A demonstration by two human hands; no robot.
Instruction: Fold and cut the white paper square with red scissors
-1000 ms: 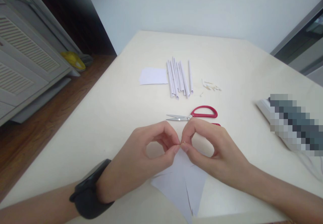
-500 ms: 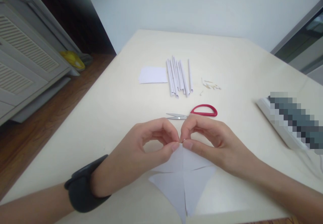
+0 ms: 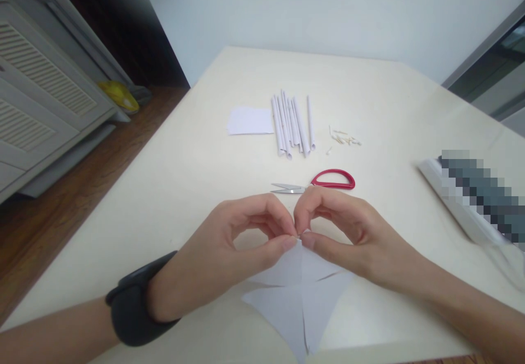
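A white sheet of paper (image 3: 283,304) with slits cut in from its edges toward the middle hangs between my hands, its far corner pinched at the top. My left hand (image 3: 246,235), with a black band (image 3: 141,298) on the wrist, pinches that corner between thumb and fingers. Right beside it, my right hand (image 3: 348,230) pinches the same corner from the other side. The fingertips nearly touch and hide the paper's tip. Just beyond my fingers lie red-handled scissors (image 3: 334,179), blades slightly apart and pointing left.
Farther back on the white table (image 3: 184,151) are a stack of white paper (image 3: 250,121), several rolled paper tubes (image 3: 289,126) and a scatter of small cotton-tipped sticks (image 3: 344,138). A white device (image 3: 447,200), partly pixelated, stands at the right. Louvred cabinets (image 3: 41,80) are at the left.
Both hands keep their pinch on the paper's corner. The fingertips have shifted very slightly right and down, and the right thumb has slid a little along the paper. The view has moved slightly.
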